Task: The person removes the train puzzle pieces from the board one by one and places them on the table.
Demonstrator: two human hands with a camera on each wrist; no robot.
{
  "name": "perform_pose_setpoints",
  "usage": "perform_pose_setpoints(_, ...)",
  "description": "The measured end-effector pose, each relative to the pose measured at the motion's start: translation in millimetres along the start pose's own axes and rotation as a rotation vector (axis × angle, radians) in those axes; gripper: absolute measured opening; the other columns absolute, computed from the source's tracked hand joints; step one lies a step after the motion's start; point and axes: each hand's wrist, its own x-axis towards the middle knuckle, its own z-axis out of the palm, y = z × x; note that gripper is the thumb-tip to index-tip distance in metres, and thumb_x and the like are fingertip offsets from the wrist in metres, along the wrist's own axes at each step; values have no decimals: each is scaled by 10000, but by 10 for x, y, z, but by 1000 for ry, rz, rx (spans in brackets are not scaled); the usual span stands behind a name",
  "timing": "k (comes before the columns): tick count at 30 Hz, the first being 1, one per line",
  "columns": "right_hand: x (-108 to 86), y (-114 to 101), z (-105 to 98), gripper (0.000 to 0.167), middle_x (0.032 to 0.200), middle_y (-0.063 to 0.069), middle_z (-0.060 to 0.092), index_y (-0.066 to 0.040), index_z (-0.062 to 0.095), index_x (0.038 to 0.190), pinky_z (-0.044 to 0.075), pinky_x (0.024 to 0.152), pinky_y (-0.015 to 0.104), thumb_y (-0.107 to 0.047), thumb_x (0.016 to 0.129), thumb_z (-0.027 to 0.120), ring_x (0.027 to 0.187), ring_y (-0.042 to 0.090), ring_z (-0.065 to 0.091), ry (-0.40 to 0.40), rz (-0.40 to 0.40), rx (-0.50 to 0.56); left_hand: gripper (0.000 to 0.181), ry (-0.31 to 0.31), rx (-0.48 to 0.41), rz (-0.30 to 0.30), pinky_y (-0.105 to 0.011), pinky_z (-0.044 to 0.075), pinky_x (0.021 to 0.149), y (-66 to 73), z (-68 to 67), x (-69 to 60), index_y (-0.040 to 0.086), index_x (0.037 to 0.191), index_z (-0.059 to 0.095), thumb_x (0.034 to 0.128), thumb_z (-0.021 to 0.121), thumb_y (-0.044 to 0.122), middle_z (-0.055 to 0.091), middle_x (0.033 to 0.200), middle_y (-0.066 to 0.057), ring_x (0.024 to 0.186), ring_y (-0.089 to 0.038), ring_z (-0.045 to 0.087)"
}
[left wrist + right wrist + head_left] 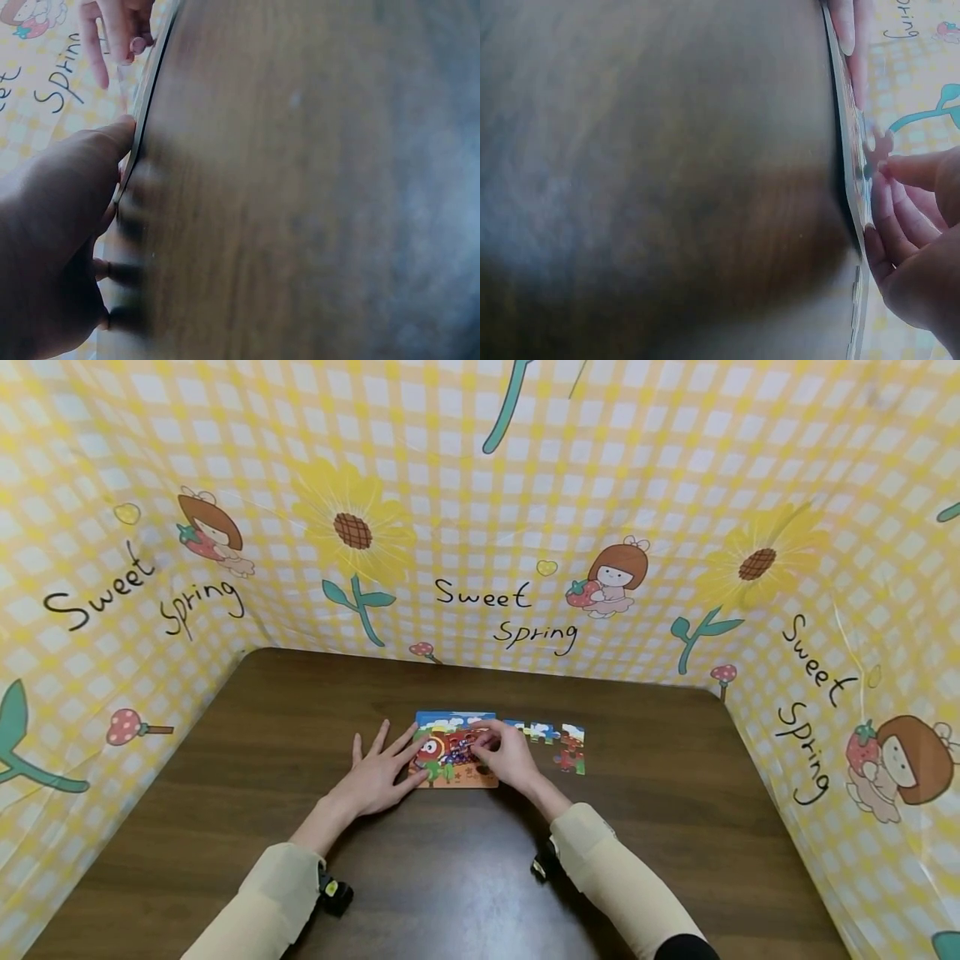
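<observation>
A colourful puzzle board (442, 781) lies flat on the brown table. My left hand (377, 779) rests with spread fingers on the board's left part; in the left wrist view the thumb of this hand (64, 187) touches the board's edge. Over the board's right part, my right hand (510, 760) pinches a small puzzle piece (880, 150) between thumb and finger, the piece tilted up from the board in the right wrist view. The fingers hide some of the picture beneath.
Right of the board lie several loose or joined puzzle pieces (573, 750), some with sky colours, others red. The wooden table (450, 877) is bordered at the back and sides by a yellow checked cloth (480, 527).
</observation>
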Motion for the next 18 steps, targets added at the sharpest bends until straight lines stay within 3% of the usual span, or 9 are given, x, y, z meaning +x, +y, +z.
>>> perform_pose_setpoints(3, 13, 1, -3, 263, 1003, 136, 785, -13, 767, 1269, 546, 726, 212, -47, 1010, 783, 829, 127, 679, -19, -11, 0, 728, -2, -3, 0, -912, -41, 1228, 3, -1, -2, 273, 1736, 373, 1103, 595, 556, 239, 1851, -54, 1708, -536, 52)
perform_pose_setpoints(6, 39, -14, 7, 319, 1081, 154, 764, 2, 750, 1300, 580, 759, 263, -82, 998, 812, 870, 168, 691, -34, -24, -31, 728, -10, 3, -1, -910, -37, 1232, -1, -5, 0, 280, 1738, 365, 1106, 581, 570, 232, 1853, -46, 1712, -526, 45)
perform_pose_setpoints(13, 115, -29, 7, 583, 1482, 206, 602, -8, 646, 1506, 614, 1017, 492, -188, 990, 849, 1180, 319, 701, -115, -41, -234, 720, -9, 8, -2, -917, -17, 1226, 5, -14, -14, 267, 1737, 370, 1112, 578, 559, 240, 1851, -65, 1707, -538, 57)
perform_pose_setpoints(18, 153, -16, 30, 452, 1405, 193, 585, -2, 713, 1394, 579, 1024, 481, -201, 1006, 832, 1168, 305, 641, -132, -15, -255, 709, -2, 13, 4, -917, -7, 1229, 19, -16, -12, 270, 1732, 383, 1112, 584, 548, 259, 1845, -69, 1705, -539, 76)
